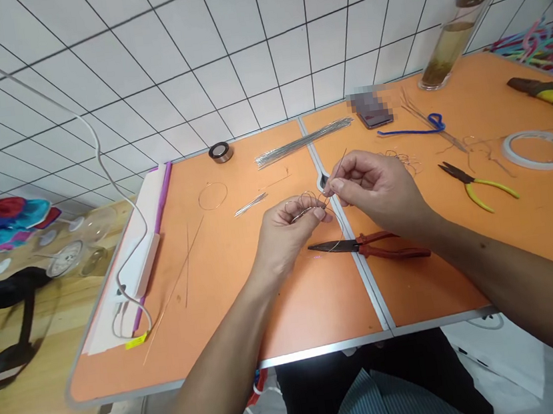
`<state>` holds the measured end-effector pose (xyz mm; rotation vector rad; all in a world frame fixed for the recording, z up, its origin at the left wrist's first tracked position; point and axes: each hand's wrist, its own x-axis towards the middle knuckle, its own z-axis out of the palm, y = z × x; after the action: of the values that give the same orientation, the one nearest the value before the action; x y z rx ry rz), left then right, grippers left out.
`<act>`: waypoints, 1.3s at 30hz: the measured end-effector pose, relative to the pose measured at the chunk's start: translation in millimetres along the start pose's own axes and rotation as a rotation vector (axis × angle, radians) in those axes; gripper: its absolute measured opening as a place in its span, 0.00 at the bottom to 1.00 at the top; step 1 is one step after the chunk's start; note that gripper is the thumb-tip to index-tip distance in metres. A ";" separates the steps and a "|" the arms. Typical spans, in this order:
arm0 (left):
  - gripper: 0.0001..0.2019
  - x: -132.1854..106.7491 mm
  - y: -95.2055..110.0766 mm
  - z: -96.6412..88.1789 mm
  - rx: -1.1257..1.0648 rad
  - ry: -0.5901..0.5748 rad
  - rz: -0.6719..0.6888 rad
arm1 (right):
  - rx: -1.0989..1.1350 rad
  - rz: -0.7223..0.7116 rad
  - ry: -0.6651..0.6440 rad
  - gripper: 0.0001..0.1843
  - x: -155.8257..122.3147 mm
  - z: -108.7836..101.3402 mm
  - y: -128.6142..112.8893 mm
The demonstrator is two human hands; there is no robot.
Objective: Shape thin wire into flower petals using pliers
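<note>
Thin wire bent into several loops is pinched between the thumb and fingers of my left hand, above the middle of the orange table. My right hand is just to its right, thumb and forefinger closed on a strand of the same wire, whose end points up past the fingertips. Part of the loops is hidden by my left fingers. Below both hands, red-handled long-nose pliers lie across the table's metal seam, touched by neither hand.
Straight wires lie in a bundle at the back, near black tape and a phone. To the right are yellow-handled pliers, a white ring and a tilted glass bottle. A power strip with a cable is left.
</note>
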<state>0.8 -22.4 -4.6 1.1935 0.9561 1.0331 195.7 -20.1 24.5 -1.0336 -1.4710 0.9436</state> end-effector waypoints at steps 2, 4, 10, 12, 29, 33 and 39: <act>0.08 0.3 0.4 0.4 0.004 0.009 0.005 | -0.006 -0.002 0.000 0.05 -0.6 0.2 -0.1; 0.08 0.3 1.3 1.4 0.002 0.010 0.019 | 0.001 -0.006 0.002 0.05 -0.9 0.3 -0.3; 0.08 -2.1 3.5 5.8 0.077 0.065 0.118 | 0.074 0.036 -0.002 0.05 0.4 1.3 -1.3; 0.07 -3.4 3.4 6.7 0.124 0.089 0.133 | 0.085 0.039 -0.002 0.05 1.1 1.6 -1.6; 0.10 -7.6 8.3 4.9 0.157 0.020 0.062 | -0.005 0.064 -0.049 0.07 0.4 0.3 0.6; 0.10 -7.3 8.1 3.9 0.147 0.038 0.068 | -0.040 0.056 -0.084 0.07 -0.2 1.6 -3.0; 0.09 -6.4 7.7 1.5 0.134 0.036 0.021 | -0.069 0.040 -0.108 0.06 0.1 2.0 -1.4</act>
<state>-0.3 -28.4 3.5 1.3014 1.0557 1.0232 193.5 -20.5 25.5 -1.0798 -1.5863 0.9961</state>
